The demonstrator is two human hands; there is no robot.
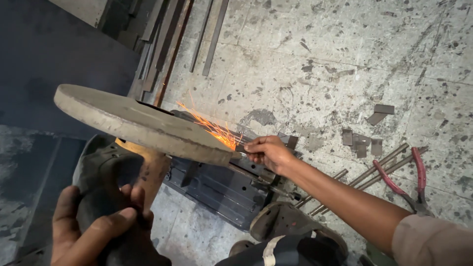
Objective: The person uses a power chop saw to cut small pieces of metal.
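Head view, looking down at a speckled concrete floor (320,59).

Left hand (93,229), low left of frame: fingers curled around the dark, grimy handle (98,177) of a cut-off saw, thumb lying across the top. Closed grip, firm on the handle.

Large round cutting disc (143,123), grey and worn, tilted and seen nearly edge-on, fills the middle left. Its lower right edge meets a small metal piece (240,147); orange sparks (212,129) fan up and to the left from that spot.

Right hand (266,151), reaching in from the lower right: fingers pinched shut on the near end of the metal piece, fingertips just beside the disc edge and the sparks. The piece itself is mostly hidden by fingers and glare; shape cannot be told beyond small and flat. Forearm bare, pale sleeve (433,241) at the frame edge.

Under the disc, the saw's dark steel base (221,189) sits on the floor, the metal piece resting on its upper part.

Elsewhere on the floor: a few short flat metal offcuts (362,143) to the right of the right hand, two more (380,113) a little farther up. Several thin steel rods (374,170) lie slantwise behind the forearm. Red-handled pliers or cutters (406,180) lie across the rods. Long flat steel bars (165,44) lie stacked at top left.
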